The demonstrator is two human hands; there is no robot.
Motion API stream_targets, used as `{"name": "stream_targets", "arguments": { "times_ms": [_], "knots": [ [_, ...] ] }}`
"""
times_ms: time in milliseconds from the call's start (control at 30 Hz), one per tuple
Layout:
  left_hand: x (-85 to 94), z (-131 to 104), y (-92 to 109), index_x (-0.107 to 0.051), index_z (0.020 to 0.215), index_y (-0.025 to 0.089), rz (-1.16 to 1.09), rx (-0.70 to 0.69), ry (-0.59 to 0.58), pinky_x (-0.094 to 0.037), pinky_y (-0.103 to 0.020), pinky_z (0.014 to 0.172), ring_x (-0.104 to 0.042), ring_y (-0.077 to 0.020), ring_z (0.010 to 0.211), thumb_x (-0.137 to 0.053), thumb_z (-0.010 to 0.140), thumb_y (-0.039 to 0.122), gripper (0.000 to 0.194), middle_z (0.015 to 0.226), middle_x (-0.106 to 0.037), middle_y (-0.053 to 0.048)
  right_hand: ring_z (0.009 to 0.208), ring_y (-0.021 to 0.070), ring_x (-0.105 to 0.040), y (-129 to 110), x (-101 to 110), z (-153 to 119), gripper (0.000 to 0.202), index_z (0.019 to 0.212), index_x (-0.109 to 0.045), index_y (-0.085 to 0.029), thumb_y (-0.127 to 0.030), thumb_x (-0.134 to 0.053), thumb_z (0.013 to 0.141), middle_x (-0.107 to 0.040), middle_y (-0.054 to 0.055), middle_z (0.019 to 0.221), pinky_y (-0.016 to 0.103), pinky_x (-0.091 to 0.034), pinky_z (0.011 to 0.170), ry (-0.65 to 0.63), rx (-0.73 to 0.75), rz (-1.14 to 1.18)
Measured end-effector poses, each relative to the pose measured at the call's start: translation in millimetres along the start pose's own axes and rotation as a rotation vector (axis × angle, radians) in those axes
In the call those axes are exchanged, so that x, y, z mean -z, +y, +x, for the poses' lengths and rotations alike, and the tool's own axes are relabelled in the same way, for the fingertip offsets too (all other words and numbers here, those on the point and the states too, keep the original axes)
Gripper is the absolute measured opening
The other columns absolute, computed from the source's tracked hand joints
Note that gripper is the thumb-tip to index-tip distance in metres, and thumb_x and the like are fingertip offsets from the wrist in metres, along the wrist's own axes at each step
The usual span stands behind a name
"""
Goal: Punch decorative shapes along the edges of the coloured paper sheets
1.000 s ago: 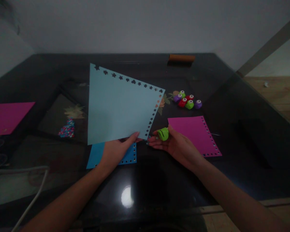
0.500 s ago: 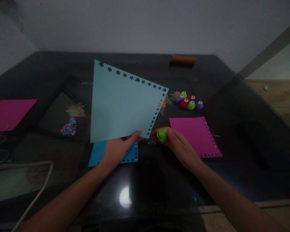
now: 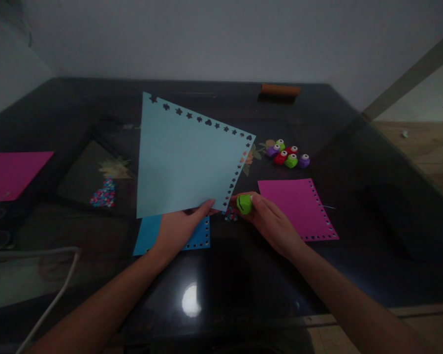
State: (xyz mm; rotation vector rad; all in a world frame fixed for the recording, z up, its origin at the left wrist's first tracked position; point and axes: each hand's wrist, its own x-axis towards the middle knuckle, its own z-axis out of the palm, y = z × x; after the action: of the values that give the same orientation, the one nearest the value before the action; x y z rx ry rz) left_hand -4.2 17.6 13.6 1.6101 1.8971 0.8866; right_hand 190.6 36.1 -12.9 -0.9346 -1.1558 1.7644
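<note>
A light blue sheet of paper (image 3: 184, 162) is held up by my left hand (image 3: 184, 226), its thumb pressed on the lower edge. Stars, hearts and other shapes are punched along the sheet's top and right edges. My right hand (image 3: 271, 221) grips a green craft punch (image 3: 244, 204) just right of the sheet's lower right corner; a small gap seems to separate them. Below the sheet, a darker blue paper (image 3: 199, 236) with punched edges lies partly hidden by my left hand. Small punched bits (image 3: 230, 214) lie under the corner between my hands.
Several red, green and purple craft punches (image 3: 288, 154) stand together at right. A pink punched sheet (image 3: 295, 201) lies beside my right hand, another pink sheet (image 3: 18, 172) far left. Confetti (image 3: 104, 193) is piled at left. A brown roll (image 3: 279, 90) sits at the back; a white cable (image 3: 59, 292) runs front left.
The green craft punch has shifted very slightly left with my right hand. My left hand and the light blue sheet are nearly unchanged; the whole view has moved a little.
</note>
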Motion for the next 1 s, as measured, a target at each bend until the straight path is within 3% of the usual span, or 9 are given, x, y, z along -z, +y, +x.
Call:
{"name": "stream_targets", "arguments": {
  "times_ms": [367,633,1000],
  "knots": [
    [0.2,-0.3,2.1,-0.069,0.067,0.024,-0.055,0.026,-0.016,-0.041,-0.041,0.100,-0.064,-0.0266,0.099,-0.058,0.075,0.044,0.023,0.088,-0.074,-0.004,0.105,0.0223,-0.059,-17.0,-1.8,-0.7,0.030,0.093,-0.065,-0.020,-0.045,-0.049,0.088,-0.066,0.007,0.105,0.044,-0.044,0.096,0.076,0.019,0.109],
    [0.3,-0.9,0.4,-0.068,0.063,0.026,-0.014,0.048,-0.015,-0.039,-0.046,0.100,-0.063,-0.0291,0.097,-0.057,0.075,0.048,0.027,0.083,-0.074,-0.005,0.103,0.0222,-0.061,-17.3,1.8,-0.5,0.031,0.093,-0.066,-0.019,-0.045,-0.050,0.088,-0.068,0.007,0.102,0.044,-0.045,0.095,0.124,0.031,0.069],
    [1.1,0.1,3.4,-0.069,0.066,0.027,-0.053,0.026,-0.047,-0.041,-0.040,0.099,-0.064,-0.0266,0.098,-0.056,0.074,0.044,0.023,0.091,-0.074,-0.004,0.101,0.0220,-0.060,-18.3,7.9,-5.7,0.032,0.094,-0.065,-0.023,-0.051,-0.052,0.085,-0.066,0.005,0.098,0.045,-0.048,0.091,0.164,-0.021,-0.002]
  ]
}}
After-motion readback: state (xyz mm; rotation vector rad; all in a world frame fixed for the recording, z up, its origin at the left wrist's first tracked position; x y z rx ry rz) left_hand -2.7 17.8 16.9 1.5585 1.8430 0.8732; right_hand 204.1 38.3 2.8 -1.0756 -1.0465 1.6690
